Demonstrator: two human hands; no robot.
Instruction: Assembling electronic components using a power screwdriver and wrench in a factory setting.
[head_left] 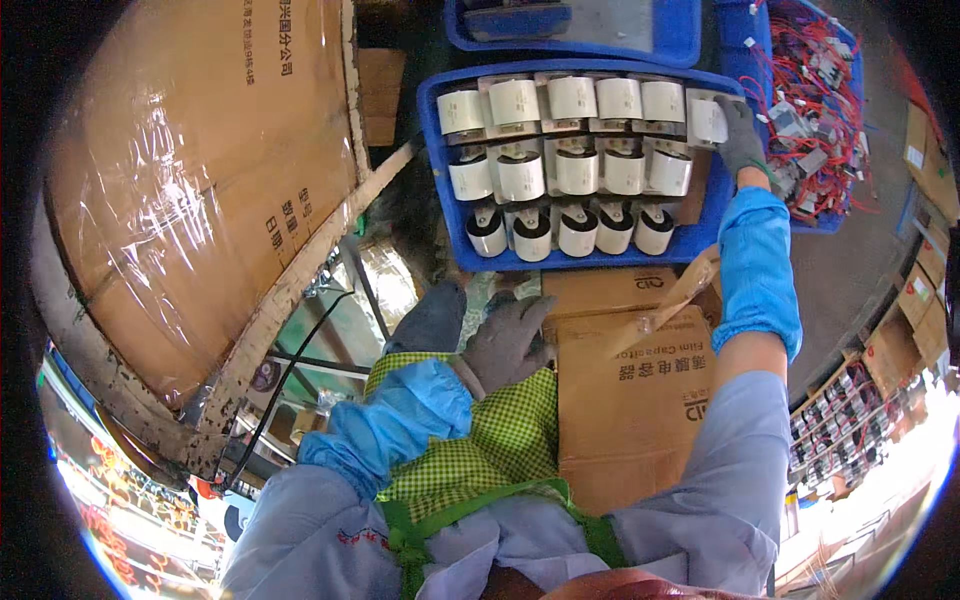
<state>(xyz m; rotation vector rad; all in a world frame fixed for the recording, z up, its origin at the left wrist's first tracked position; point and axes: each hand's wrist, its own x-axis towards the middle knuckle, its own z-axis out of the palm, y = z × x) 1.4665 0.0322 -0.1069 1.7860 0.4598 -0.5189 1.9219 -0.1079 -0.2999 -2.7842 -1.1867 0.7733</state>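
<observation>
My right hand [741, 140], in a grey glove, reaches to the far right corner of a blue plastic crate [590, 262]. Its fingers are closed on a white cylindrical capacitor [708, 122] at the end of the back row; the fingertips are partly hidden. Several more white capacitors [577, 174] stand in three rows in the crate, some showing black ends and metal tabs. My left hand [508, 342], gloved in grey too, rests over my lap beside a cardboard box [630, 420]. Its fingers are loosely apart, with nothing seen in them.
Red-wired parts [815, 120] fill another blue crate at the far right. A further blue crate [640, 30] stands behind. To the left, a large carton [200, 180] under clear film lies on a worn-edged table [270, 300]. Clear tape [680, 295] trails off the cardboard box.
</observation>
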